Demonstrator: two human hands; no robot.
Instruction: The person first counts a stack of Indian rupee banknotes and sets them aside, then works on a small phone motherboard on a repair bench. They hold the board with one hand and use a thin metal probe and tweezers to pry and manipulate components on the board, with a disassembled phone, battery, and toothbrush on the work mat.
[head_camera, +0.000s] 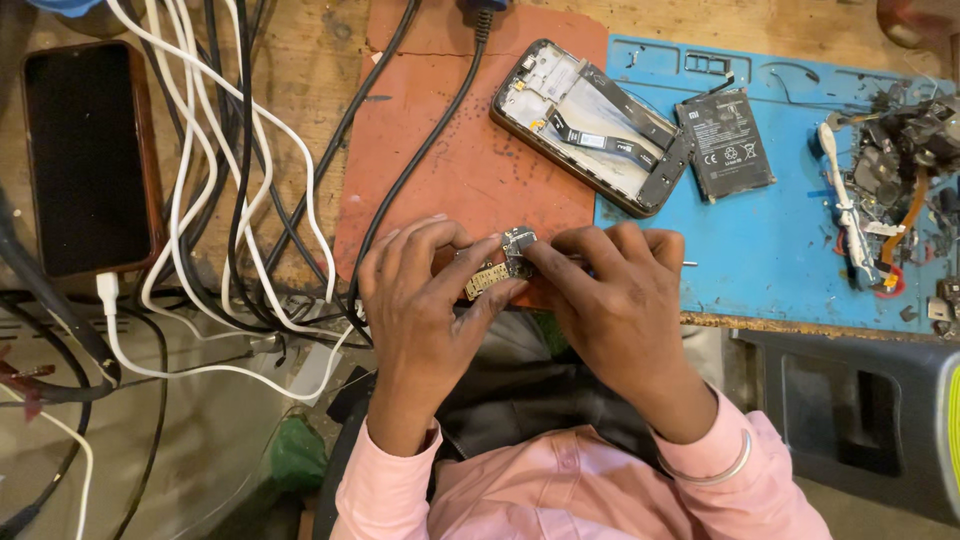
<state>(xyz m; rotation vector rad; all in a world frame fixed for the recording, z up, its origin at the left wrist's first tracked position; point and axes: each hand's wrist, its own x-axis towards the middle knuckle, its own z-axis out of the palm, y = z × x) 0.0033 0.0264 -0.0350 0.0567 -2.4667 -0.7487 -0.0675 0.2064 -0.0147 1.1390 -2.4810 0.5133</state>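
My left hand (420, 300) pinches a small gold-coloured circuit board (490, 275) over the near edge of a red-brown mat (440, 150). My right hand (620, 300) meets it from the right, fingertips on a small metal part (518, 240) at the board's top end, with a thin metal tool tip (688, 264) poking out past the fingers. Beyond the hands lies an opened phone frame (590, 125) with ribbon cables showing. A black flat battery (725, 145) rests beside it on a blue mat (780, 250).
A dark phone (90, 155) in a brown case lies at the far left, plugged into a white cable (180, 200). Several black and white cables cross the wooden bench. A pile of small parts and a white tool (850, 215) crowd the blue mat's right side.
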